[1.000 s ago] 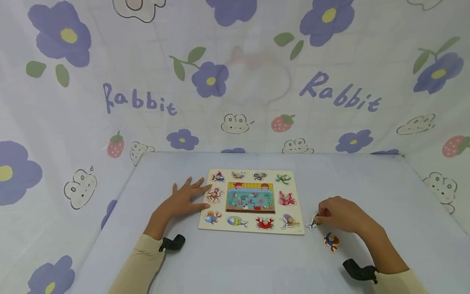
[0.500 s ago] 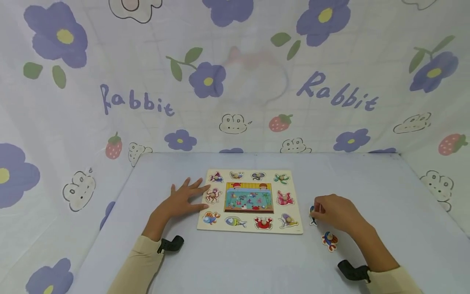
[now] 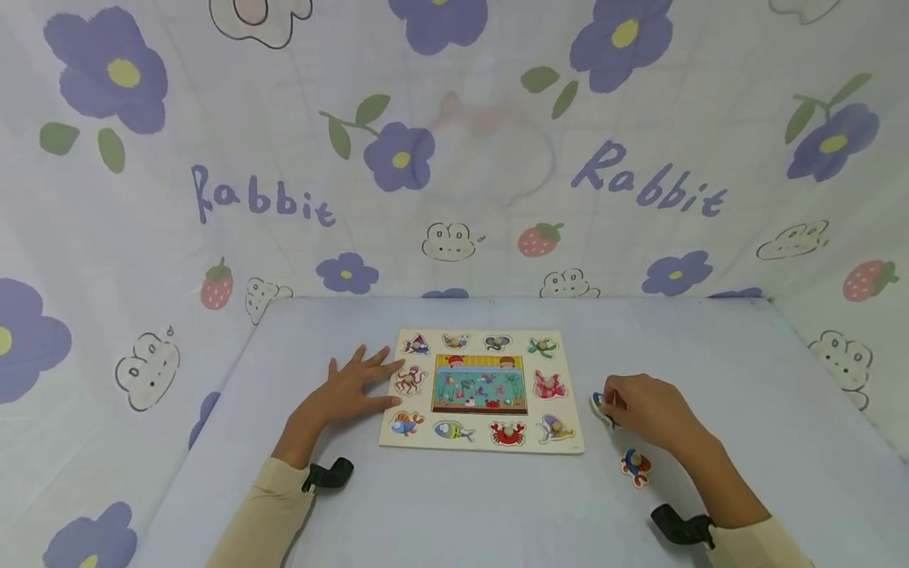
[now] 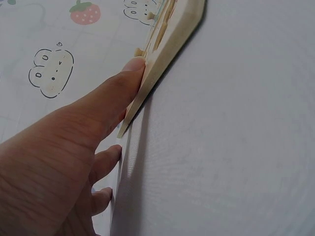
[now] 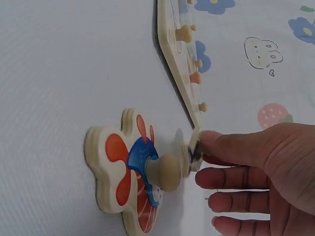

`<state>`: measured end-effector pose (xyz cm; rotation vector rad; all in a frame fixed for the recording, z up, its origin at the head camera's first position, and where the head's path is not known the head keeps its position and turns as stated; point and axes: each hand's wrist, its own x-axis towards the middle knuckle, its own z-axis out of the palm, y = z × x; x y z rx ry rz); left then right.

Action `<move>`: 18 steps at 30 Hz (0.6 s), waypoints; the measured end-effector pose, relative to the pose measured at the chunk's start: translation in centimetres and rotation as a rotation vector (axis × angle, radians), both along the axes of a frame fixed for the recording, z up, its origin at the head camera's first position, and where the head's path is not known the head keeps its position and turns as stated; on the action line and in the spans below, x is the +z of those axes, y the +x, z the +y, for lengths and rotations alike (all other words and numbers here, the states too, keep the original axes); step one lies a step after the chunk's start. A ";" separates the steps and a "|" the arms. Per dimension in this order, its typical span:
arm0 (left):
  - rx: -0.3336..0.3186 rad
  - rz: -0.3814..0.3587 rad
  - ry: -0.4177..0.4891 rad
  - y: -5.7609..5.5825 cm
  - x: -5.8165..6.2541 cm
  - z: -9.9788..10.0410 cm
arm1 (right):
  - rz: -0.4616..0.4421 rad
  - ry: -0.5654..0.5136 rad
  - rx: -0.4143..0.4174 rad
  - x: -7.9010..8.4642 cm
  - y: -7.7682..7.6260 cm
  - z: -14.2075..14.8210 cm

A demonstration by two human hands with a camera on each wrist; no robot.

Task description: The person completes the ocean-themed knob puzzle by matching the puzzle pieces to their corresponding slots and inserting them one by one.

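A wooden peg puzzle board (image 3: 534, 409) with sea-animal shapes around a fish-tank picture lies flat on the table. My left hand (image 3: 353, 388) has its fingers spread, touching the board's left edge; in the left wrist view its thumb (image 4: 115, 91) rests at that edge. Right of the board, my right hand (image 3: 649, 406) pinches a small blue-and-white fish puzzle piece (image 3: 598, 401), partly hidden by the fingers. In the right wrist view this piece is blurred and seen edge-on. A blue-and-red puzzle piece (image 3: 635, 468) with a wooden knob (image 5: 170, 173) lies loose just in front of the right hand.
The white table (image 3: 454, 513) meets a patterned cloth (image 3: 490, 181) at its back and sides. A black wrist-worn device (image 3: 330, 475) sits on the left forearm, and another black device (image 3: 680, 526) on the right.
The pinched fish piece has turned counterclockwise, its tail swinging from lower left to lower right. My right hand has shifted slightly left. The left hand stays at the board.
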<state>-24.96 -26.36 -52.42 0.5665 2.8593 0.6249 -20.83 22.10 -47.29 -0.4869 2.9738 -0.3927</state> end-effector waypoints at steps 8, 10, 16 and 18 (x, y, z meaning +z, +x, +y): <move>0.000 0.005 0.002 0.1 0.3 0.1 | 0.057 -0.040 -0.005 0.6 0.0 -0.2; 0.001 0.006 0.004 0.1 0.3 0.1 | 0.083 -0.049 0.002 0.7 0.1 -0.4; 0.003 0.002 0.002 -0.1 0.1 0.1 | 0.129 -0.090 0.009 0.9 0.2 -0.8; 0.000 0.004 0.004 -0.2 0.0 0.1 | 0.151 -0.099 0.006 1.0 0.3 -0.9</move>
